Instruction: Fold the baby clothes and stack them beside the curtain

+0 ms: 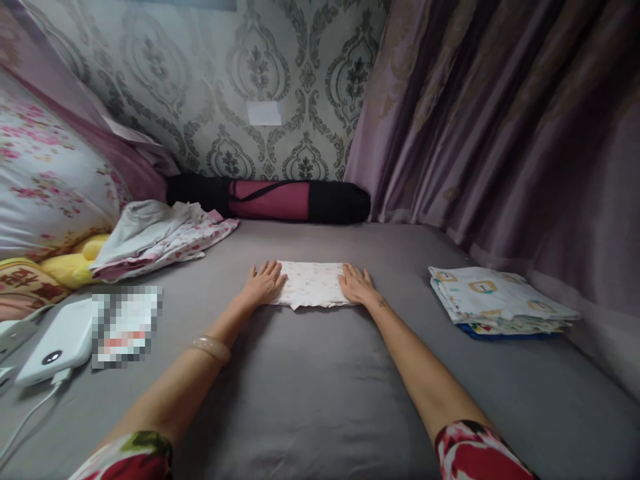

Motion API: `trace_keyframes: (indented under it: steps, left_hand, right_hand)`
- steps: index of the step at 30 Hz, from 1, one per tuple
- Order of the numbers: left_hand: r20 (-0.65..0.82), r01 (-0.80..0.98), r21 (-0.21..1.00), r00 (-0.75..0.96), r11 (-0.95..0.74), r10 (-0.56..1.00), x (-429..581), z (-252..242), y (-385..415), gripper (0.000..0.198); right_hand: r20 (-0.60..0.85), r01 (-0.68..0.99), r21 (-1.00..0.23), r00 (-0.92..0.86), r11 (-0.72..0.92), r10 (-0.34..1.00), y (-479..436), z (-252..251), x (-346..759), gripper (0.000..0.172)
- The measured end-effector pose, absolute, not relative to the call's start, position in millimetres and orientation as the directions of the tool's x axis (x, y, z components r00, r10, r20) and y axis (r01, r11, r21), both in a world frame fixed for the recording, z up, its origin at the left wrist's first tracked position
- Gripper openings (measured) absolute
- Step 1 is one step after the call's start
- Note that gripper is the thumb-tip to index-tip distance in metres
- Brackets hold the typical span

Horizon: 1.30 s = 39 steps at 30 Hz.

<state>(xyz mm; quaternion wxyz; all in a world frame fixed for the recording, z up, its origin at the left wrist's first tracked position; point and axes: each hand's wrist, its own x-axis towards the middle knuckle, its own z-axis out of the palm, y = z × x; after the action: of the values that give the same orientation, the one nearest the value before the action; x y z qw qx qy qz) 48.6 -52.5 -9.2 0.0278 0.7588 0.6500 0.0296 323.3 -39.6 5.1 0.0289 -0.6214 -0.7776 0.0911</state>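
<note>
A small folded white cloth with a faint pink print (313, 283) lies flat on the grey bedsheet (310, 387) ahead of me. My left hand (263, 283) rests palm down on the cloth's left end, fingers stretched out. My right hand (356, 284) lies flat on its right end, fingers also spread. Neither hand grips anything. A pale bangle (210, 348) sits on my left wrist.
A stack of folded patterned cloths (500, 305) lies to the right near the curtain (500, 120). A loose heap of clothes (160, 237) sits at the left by a floral pillow (45, 180). A rolled mat bag (270, 199) lies against the wall. A white power bank (55, 343) lies at near left.
</note>
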Motion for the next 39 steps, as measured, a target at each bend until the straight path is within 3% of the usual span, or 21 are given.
trace_keyframes:
  steps: [5,14,23,31,39]
  left_hand:
    - [0.129,0.981,0.083,0.162,-0.173,0.978,76.1,-3.8,-54.0,0.056]
    - [0.120,0.974,0.117,0.180,-0.194,0.976,84.1,-11.5,-53.9,0.049]
    - [0.089,0.971,0.120,0.196,-0.206,0.977,111.3,-11.8,-57.8,0.055]
    - [0.218,0.969,0.113,0.192,-0.221,0.957,119.5,-11.2,-60.6,0.050]
    - [0.219,0.968,0.118,0.193,-0.223,0.956,117.2,-5.4,-57.7,0.036]
  right_hand:
    - [0.038,0.963,-0.175,-0.203,0.206,0.978,-40.8,4.5,302.4,0.059]
    - [0.032,0.965,-0.172,-0.196,0.199,0.980,-39.6,-3.0,296.2,0.056]
    - [0.012,0.950,-0.185,-0.255,0.253,0.967,-51.6,-0.4,270.2,0.055]
    - [0.063,0.934,-0.187,-0.297,0.303,0.953,-49.8,3.4,259.3,0.055]
    - [0.047,0.938,-0.171,-0.298,0.302,0.953,-50.4,1.5,251.7,0.053]
